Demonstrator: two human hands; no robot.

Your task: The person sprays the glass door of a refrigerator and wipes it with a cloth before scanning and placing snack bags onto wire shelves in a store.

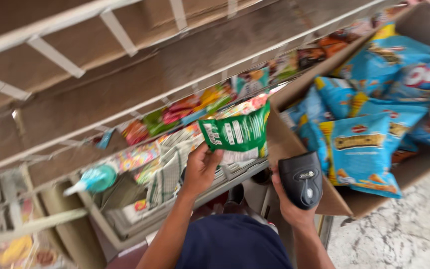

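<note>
My left hand (201,168) grips a green snack packet (237,133) by its lower edge, holding it up with its printed back side toward me. To its right, my right hand (288,204) holds a black handheld barcode scanner (301,179), its head just below and right of the packet. Both hands hover in front of a wire shelf (125,226), with my dark blue shirt below them.
A large cardboard box (342,201) at the right holds several blue snack bags (362,149). Brown shelves (125,84) with white rails run across the top, stocked with colourful packets (175,112). A teal bottle (95,180) lies at the left. Marbled floor (404,234) shows at bottom right.
</note>
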